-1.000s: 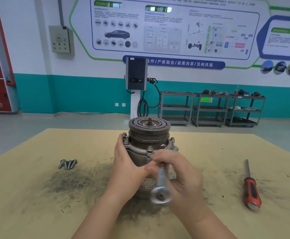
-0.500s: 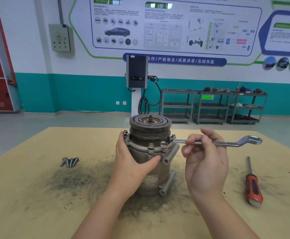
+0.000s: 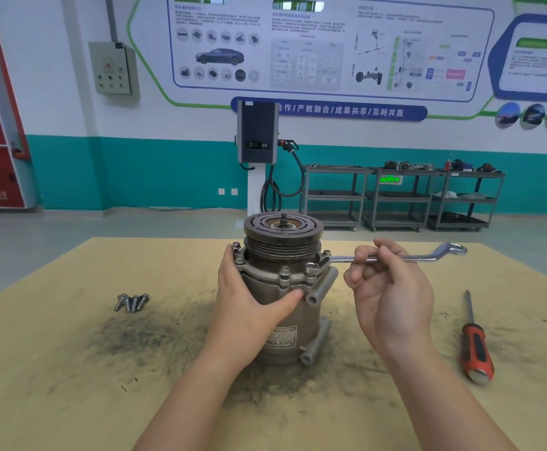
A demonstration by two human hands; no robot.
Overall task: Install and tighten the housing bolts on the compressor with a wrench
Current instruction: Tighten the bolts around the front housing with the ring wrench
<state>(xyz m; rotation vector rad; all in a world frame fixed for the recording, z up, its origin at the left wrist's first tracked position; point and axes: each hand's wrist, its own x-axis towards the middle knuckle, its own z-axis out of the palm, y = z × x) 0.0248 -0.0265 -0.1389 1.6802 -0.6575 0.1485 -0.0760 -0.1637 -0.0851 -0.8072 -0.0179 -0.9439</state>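
The compressor (image 3: 283, 288) stands gripped by our left hand (image 3: 249, 301); our right hand (image 3: 392, 294) still pinches the wrench (image 3: 428, 257), hardly moved.

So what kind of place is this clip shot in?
Probably an automotive training workshop: a wall poster with car and parts diagrams, an EV charger on a post, metal parts carts, and a compressor on the worktable.

Head camera looks forward-down, close over the table (image 3: 70, 369).
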